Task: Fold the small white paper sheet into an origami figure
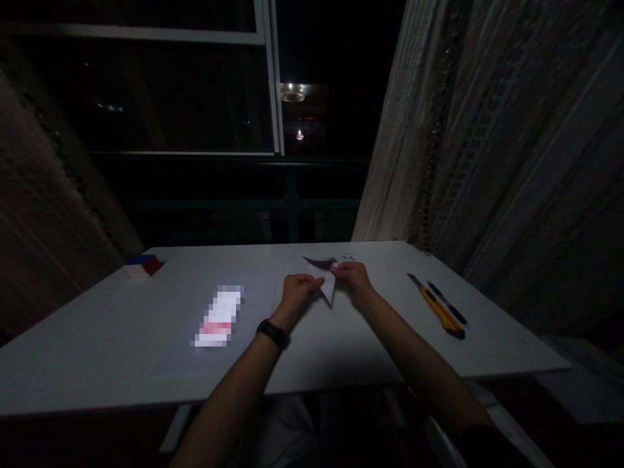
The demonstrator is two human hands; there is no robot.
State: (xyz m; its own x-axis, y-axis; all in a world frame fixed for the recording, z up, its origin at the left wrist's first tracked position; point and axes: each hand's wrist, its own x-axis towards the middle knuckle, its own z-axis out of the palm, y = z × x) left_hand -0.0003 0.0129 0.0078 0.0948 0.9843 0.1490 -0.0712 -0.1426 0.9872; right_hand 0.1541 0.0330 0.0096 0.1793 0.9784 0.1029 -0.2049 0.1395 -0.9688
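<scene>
A folded piece of white paper is held up over the table between my two hands. Its outline is pointed, with one corner down and a darker, shaded flap along the top. My left hand, with a black band on the wrist, pinches the paper's left side between thumb and fingers. On the other side my right hand grips the upper right edge, its fingertips closed on the paper. Small paper scraps lie on the table just beyond my right hand.
The white table carries a lit, blurred-out phone on a pale sheet at left. A blue, red and white block stands at the far left. To the right lie a yellow utility knife and a dark pen. Curtains flank the window.
</scene>
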